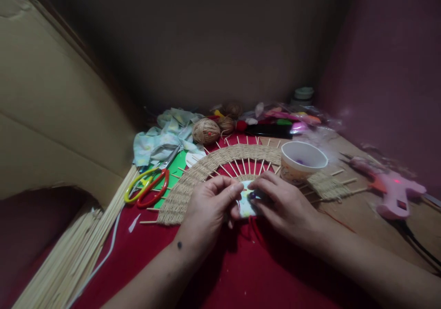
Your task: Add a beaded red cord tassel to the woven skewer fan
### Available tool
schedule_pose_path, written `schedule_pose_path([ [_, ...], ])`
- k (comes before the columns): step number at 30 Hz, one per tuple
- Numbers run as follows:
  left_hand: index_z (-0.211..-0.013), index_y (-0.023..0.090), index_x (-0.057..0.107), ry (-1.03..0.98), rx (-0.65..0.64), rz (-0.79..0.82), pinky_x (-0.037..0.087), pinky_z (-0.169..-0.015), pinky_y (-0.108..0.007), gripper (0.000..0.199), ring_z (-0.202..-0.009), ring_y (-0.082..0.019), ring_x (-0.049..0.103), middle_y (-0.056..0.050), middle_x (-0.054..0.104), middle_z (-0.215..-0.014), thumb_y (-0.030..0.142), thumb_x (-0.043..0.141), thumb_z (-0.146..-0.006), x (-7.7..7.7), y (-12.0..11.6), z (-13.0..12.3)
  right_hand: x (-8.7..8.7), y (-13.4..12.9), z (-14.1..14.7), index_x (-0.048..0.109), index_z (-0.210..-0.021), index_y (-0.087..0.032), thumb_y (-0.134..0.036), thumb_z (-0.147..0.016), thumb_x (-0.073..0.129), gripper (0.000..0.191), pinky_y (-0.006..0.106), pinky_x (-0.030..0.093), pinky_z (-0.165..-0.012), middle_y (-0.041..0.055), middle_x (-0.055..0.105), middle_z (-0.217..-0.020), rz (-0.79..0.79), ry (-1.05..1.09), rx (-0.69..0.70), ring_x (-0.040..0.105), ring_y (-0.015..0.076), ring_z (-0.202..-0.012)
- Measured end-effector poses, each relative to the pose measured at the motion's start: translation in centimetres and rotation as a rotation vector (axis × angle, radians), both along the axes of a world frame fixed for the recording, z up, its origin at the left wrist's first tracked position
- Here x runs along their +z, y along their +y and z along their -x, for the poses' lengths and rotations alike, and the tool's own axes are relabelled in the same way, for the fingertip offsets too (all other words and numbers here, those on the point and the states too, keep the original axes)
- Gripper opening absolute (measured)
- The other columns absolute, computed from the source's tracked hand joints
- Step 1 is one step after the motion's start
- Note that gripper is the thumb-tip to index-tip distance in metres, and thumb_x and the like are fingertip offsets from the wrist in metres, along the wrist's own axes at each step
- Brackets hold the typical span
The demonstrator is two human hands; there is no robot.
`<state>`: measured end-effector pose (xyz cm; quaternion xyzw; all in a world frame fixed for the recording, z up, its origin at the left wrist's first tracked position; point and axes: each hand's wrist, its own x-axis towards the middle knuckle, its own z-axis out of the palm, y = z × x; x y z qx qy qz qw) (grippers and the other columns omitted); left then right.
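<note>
Between my hands is a small piece of pale patterned fabric (pixel 245 208), light blue with yellow spots. My left hand (pixel 215 203) pinches its left edge between thumb and fingers. A dark blue bead (pixel 252 195) sits over the fabric, at the fingertips of my right hand (pixel 284 203), whose thumb and fingers close around it. A thin red thread (pixel 253 226) hangs below the fabric. Just behind my hands lies a half-round woven twine piece (pixel 196 180) with sticks radiating through it.
A paper cup (pixel 303 155) stands behind my right hand, beside a small woven piece (pixel 330 187). A pink glue gun (pixel 396 189) lies at right. Scissors (pixel 148 189), crumpled cloth (pixel 165 136) and long sticks (pixel 69 249) are at left. A twine ball (pixel 206 130) sits at the back.
</note>
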<state>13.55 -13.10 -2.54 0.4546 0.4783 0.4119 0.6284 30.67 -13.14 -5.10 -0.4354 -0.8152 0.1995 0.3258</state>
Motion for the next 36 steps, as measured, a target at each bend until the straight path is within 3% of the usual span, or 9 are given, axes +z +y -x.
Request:
schedule_pose_path([
  [11, -0.076, 0.016, 0.056, -0.007, -0.02, 0.026, 0.028, -0.037, -0.016, 0.026, -0.035, -0.005, 0.042, 0.004, 0.054, -0.045, 0.04, 0.065, -0.08, -0.1, -0.1, 0.1, 0.6, -0.6, 0.1, 0.057, -0.104, -0.018, -0.006, -0.081, 0.053, 0.027, 0.032, 0.047, -0.075, 0.0061, 0.056, -0.095, -0.045, 0.175, 0.016, 0.055, 0.0168, -0.085],
  [16, -0.074, 0.016, 0.056, 0.062, -0.034, 0.054, 0.027, -0.034, -0.015, 0.026, -0.033, -0.005, 0.043, 0.004, 0.054, -0.045, 0.04, 0.063, -0.081, 0.2, -0.3, -0.3, 0.9, -1.0, 0.3, 0.059, -0.1, -0.014, -0.014, -0.087, 0.054, 0.014, 0.031, 0.047, -0.071, 0.0085, 0.058, -0.09, -0.187, 0.143, 0.033, 0.055, 0.0167, -0.081],
  [25, -0.068, 0.016, 0.057, 0.152, -0.033, 0.011, 0.029, -0.034, -0.015, 0.025, -0.033, -0.005, 0.042, 0.004, 0.052, -0.043, 0.037, 0.066, -0.078, 0.4, -0.6, -0.7, 0.3, -1.0, 0.5, 0.062, -0.085, -0.012, -0.01, -0.089, 0.049, 0.014, 0.027, 0.042, -0.056, 0.0063, 0.058, -0.071, -0.45, 0.041, -0.012, 0.052, 0.0147, -0.064],
  [31, -0.071, 0.016, 0.059, 0.14, -0.06, 0.039, 0.03, -0.033, -0.013, 0.023, -0.032, -0.004, 0.043, 0.004, 0.053, -0.043, 0.037, 0.065, -0.078, 0.3, -0.4, -0.5, 0.6, -1.1, 0.4, 0.059, -0.08, -0.013, -0.009, -0.089, 0.047, 0.016, 0.026, 0.042, -0.057, 0.0056, 0.056, -0.071, -0.372, 0.064, 0.035, 0.051, 0.0137, -0.064],
  [36, -0.077, 0.017, 0.061, 0.097, -0.115, 0.052, 0.032, -0.034, -0.012, 0.014, -0.034, -0.004, 0.046, 0.003, 0.057, -0.047, 0.03, 0.063, -0.079, 0.2, -0.2, -0.2, 0.7, -0.9, 0.3, 0.056, -0.078, -0.015, -0.013, -0.092, 0.045, 0.017, 0.025, 0.043, -0.062, 0.0049, 0.056, -0.075, -0.215, 0.139, 0.035, 0.052, 0.0131, -0.068],
])
